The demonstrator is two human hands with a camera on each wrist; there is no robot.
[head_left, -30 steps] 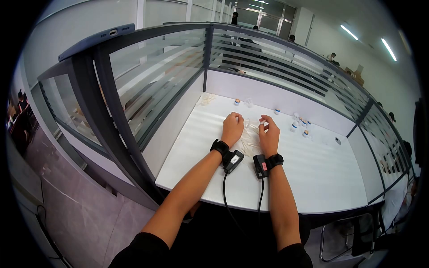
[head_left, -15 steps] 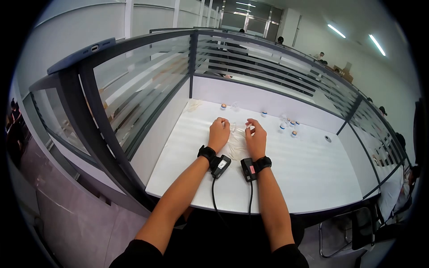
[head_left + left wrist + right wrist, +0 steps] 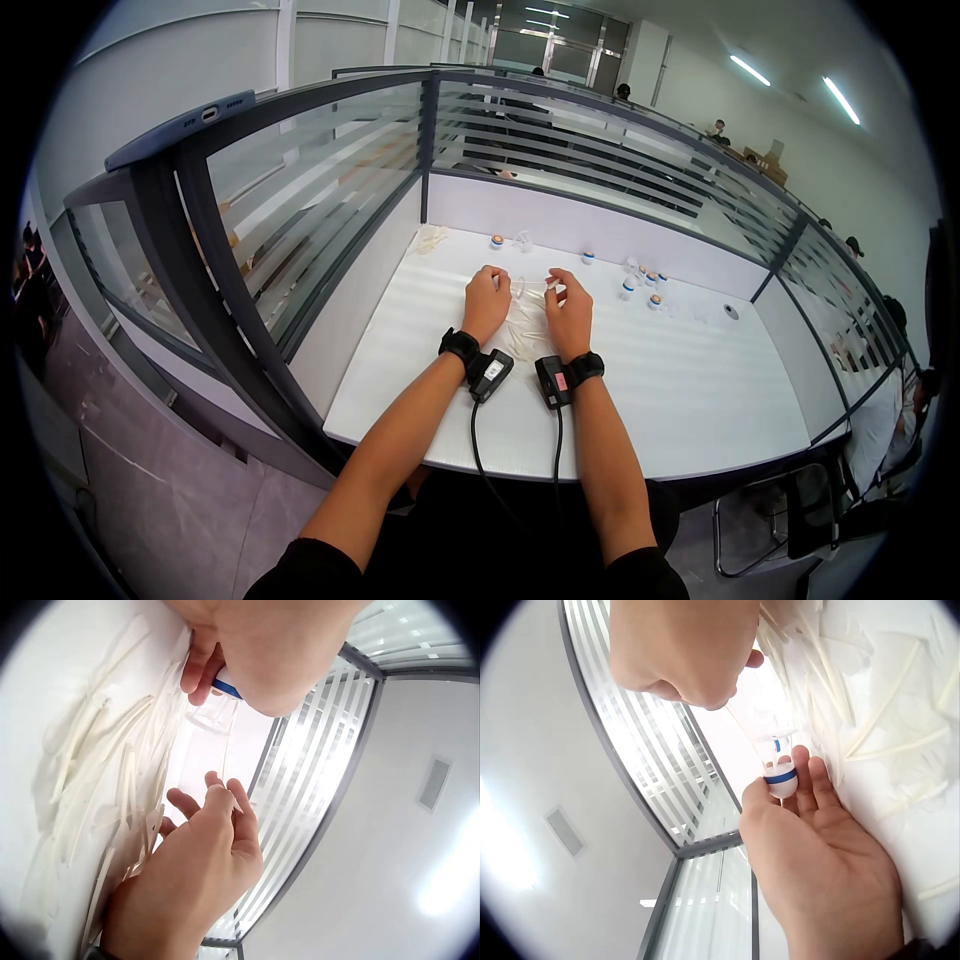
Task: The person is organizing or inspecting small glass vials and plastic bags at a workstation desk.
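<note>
My left hand (image 3: 487, 303) holds a small white rounded piece with a blue band (image 3: 781, 780), gripped by the thumb and fingertips in the right wrist view. A clear cup-like part (image 3: 212, 718) joins it on the side facing the other hand. From it a thin pale cord (image 3: 227, 742) runs across the gap to my right hand (image 3: 570, 318), whose thumb and forefinger pinch its end. Both hands are just above a crumpled pile of translucent film with cream strips (image 3: 525, 330). In the right wrist view the right hand's fingertips are mostly hidden behind its back.
Along the back of the white desk (image 3: 690, 400) stand several small blue-banded containers (image 3: 627, 288), some orange-topped, with clear plastic pieces (image 3: 523, 241) among them. More cream film (image 3: 430, 239) lies in the far left corner. Partitions enclose the desk; a phone (image 3: 180, 130) rests on the left one.
The head view has turned, so desk and hands appear shifted left and slightly lower. Both hands keep nearly the same pose over the film pile.
</note>
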